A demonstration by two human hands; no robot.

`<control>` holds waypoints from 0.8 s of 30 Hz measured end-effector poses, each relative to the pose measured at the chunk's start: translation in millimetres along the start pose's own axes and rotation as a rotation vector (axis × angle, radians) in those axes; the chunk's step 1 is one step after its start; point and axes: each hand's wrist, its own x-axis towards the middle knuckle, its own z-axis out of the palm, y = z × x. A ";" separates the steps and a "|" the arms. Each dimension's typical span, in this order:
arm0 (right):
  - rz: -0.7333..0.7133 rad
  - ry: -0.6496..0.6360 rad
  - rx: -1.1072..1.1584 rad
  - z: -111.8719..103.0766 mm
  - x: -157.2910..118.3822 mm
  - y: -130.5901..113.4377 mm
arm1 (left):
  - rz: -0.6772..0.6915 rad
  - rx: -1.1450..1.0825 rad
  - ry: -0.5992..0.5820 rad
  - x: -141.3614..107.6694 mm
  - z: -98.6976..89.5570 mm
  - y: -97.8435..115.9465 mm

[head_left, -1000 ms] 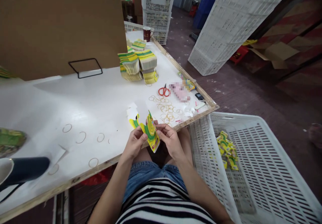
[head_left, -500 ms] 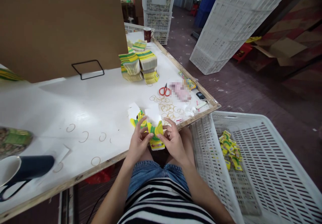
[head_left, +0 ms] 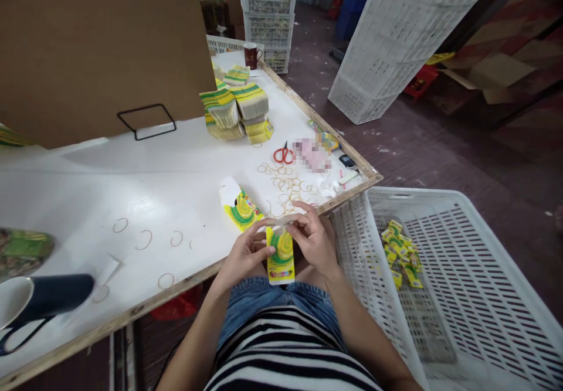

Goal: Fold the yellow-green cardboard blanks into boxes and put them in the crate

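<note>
Yellow box (head_left: 281,256) over my lap, both my hands at it!

The white table (head_left: 149,186) spreads wide ahead, and the slatted crate (head_left: 413,193) stands right beside it, small yellow packs (head_left: 398,249) heaped inside. Yellow-and-green stacks (head_left: 251,99) sit further back; a dark blue mug (head_left: 61,294) is at far left.

Now the box itself, just off the table's edge: green swirl on the front, a strip of lettering near the bottom, too small to read. Its twin, a second box (head_left: 244,210), rests on the table with white flaps up, same swirl, lettering equally unreadable.

My left hand (head_left: 246,253) has it clamped, thumb flat on the front, fingers arched over the upper end. My right hand (head_left: 314,241) meets that end, index finger raised; whether its thumb pinches, I can't tell.

Beyond: red-handled scissors (head_left: 284,152), then scattered rubber bands (head_left: 292,186).
</note>
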 end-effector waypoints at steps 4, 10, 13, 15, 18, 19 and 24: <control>-0.098 -0.048 -0.127 -12.6 -1.4 -3.2 | 0.031 0.116 0.097 1.1 3.7 0.2; 0.177 -0.116 -0.162 -13.8 -9.2 -6.8 | 0.042 0.246 0.143 1.5 11.3 -4.1; 0.168 -0.064 -0.282 -10.8 -10.8 -7.2 | 0.028 0.204 0.085 1.9 14.1 -6.1; 0.163 -0.038 -0.402 -9.5 -11.6 -6.7 | 0.019 0.184 0.056 2.0 16.2 -6.3; 0.147 -0.036 -0.496 -9.0 -13.8 -5.0 | 0.027 0.175 0.067 1.3 18.9 -4.8; 0.134 -0.049 -0.476 -9.7 -14.8 -4.4 | 0.032 0.163 0.073 0.7 19.8 -3.7; -0.010 -0.003 -0.272 -21.8 -19.6 -2.6 | 0.025 0.104 0.025 -1.8 25.7 4.8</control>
